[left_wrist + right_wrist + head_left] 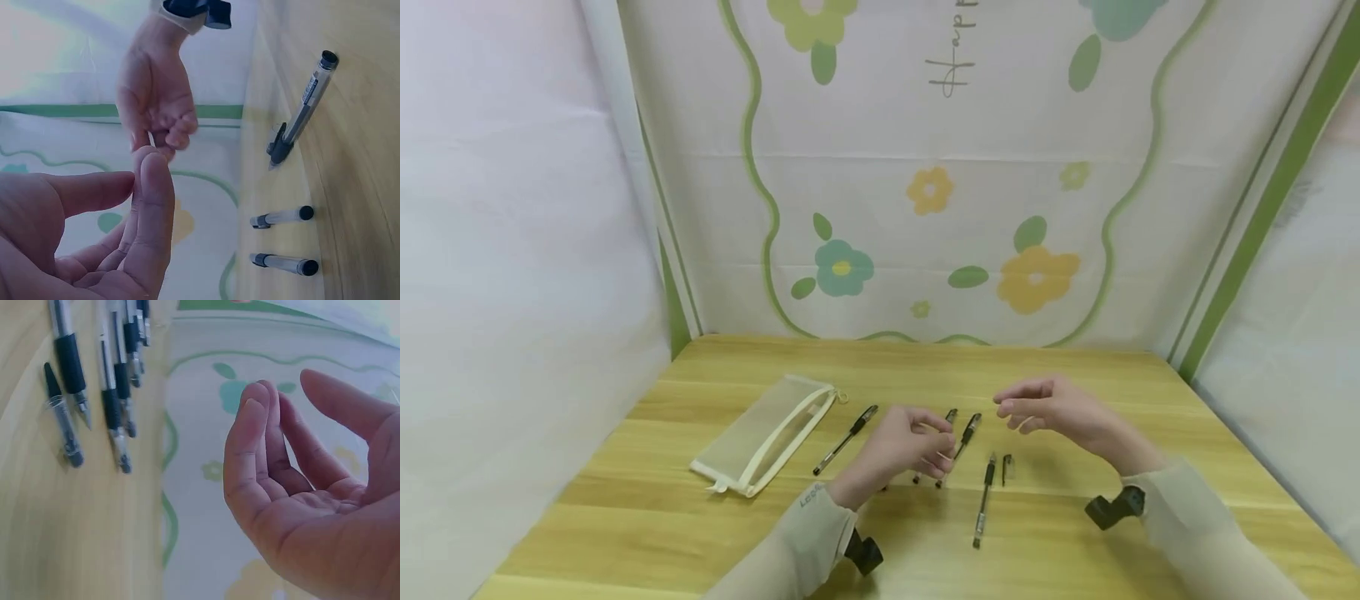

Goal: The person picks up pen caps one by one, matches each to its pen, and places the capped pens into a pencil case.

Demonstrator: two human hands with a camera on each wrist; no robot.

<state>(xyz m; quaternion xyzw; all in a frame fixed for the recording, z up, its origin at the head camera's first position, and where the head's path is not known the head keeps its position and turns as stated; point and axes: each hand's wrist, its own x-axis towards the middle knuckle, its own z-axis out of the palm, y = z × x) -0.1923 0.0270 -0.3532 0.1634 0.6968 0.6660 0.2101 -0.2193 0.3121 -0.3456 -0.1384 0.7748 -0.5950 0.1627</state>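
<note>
My left hand (904, 443) hovers over the pens, fingers loosely bent and thumb tip close to the fingertips, with nothing held. To the right, my right hand (1060, 414) hangs above the table, its fingers loosely bent and a gap between them and the thumb (344, 403). Below the hands lies an uncapped black gel pen (986, 500), its bare tip showing in the right wrist view. Its cap (1006, 470) rests beside it. Two capped pens (968, 432) lie close together, partly hidden by my left hand. Another capped pen (846, 439) lies left of that hand.
A cream mesh pencil pouch (752, 429) lies at the left, its zipper side facing the pens. The wooden table (647, 517) ends at a floral cloth backdrop (865, 192), with white cloth on both sides.
</note>
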